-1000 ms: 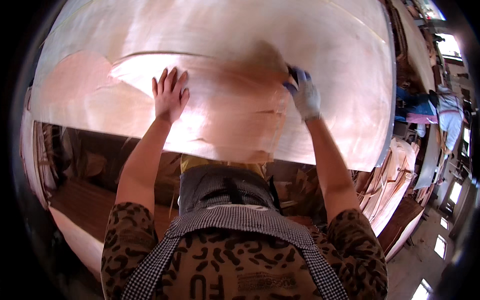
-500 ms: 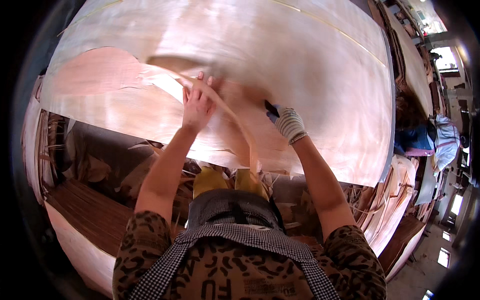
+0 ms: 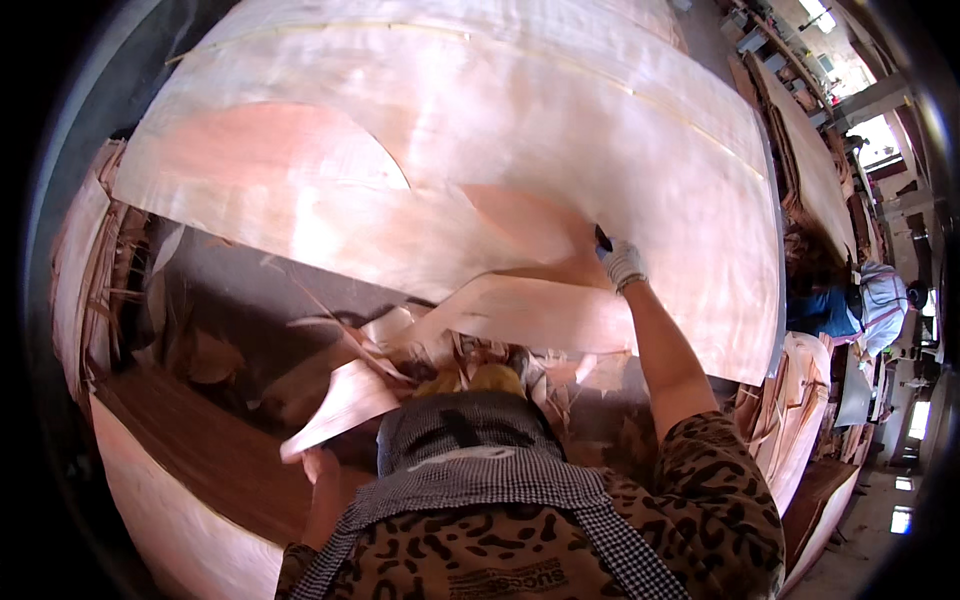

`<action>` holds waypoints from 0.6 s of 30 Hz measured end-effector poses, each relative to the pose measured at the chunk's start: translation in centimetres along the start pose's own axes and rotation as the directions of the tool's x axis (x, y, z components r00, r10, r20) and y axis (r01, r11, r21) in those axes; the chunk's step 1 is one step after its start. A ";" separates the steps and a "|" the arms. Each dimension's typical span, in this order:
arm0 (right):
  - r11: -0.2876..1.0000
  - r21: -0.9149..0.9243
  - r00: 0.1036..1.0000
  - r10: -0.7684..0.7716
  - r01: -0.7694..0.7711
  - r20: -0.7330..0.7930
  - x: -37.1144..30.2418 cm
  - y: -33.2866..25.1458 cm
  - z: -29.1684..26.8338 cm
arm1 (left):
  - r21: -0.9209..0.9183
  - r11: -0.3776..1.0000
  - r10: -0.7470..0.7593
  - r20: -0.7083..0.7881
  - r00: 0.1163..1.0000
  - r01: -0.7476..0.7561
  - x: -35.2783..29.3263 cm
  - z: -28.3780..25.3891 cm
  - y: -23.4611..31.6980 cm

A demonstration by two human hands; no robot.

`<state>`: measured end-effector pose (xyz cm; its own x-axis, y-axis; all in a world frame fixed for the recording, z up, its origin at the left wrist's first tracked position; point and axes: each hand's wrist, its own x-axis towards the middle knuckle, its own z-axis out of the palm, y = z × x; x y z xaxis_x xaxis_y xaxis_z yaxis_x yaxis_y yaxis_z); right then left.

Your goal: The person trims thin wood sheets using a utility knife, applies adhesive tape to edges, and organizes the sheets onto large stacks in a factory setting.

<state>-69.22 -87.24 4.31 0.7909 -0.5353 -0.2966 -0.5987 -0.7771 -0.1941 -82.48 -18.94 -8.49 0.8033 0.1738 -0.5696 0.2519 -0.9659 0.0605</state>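
A wide, pale pinkish wood veneer sheet [image 3: 330, 220] lies spread before me. My right hand [image 3: 622, 264], in a striped white knit glove, is closed around a small dark knife [image 3: 602, 239] and rests on the sheet right of centre. Down at the lower left, beside my body, my bare left hand [image 3: 318, 468] pinches the end of a pale veneer piece [image 3: 348, 405]. A curled veneer flap [image 3: 535, 310] lies along the sheet's near edge, in front of my apron. Part of the left hand's grip is hidden behind the veneer piece.
Torn veneer scraps [image 3: 390, 335] hang and lie in the gap between the sheet and me. A stack of dark veneer [image 3: 210, 450] stands at the lower left, other stacks [image 3: 785, 400] at the right. Farther right is another person [image 3: 875, 310].
My left hand has pulled back from the sheet to the lower left with veneer. My right hand has shifted slightly right and nearer. The long strip across the sheet has gone; a wider flap shows.
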 end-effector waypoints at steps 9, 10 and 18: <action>0.973 0.099 0.974 0.217 -0.211 -0.063 0.1 1.3 2.7 | -0.406 0.914 0.262 0.548 0.794 -0.021 10.2 -4.3 11.4; 0.973 0.109 0.963 0.218 -0.203 -0.158 -0.3 3.0 2.4 | -0.553 0.818 0.291 0.631 0.720 0.154 8.2 -6.9 18.5; 0.956 0.248 0.953 0.212 -0.157 -0.215 -2.9 -1.5 2.8 | -0.657 0.120 0.648 0.620 0.442 0.745 7.3 1.0 34.6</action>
<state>-71.00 -83.55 2.81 0.6541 -0.7464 -0.1227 -0.7278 -0.5767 -0.3711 -68.43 -51.24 -11.40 0.1839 -0.6684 -0.7207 0.9828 0.1394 0.1214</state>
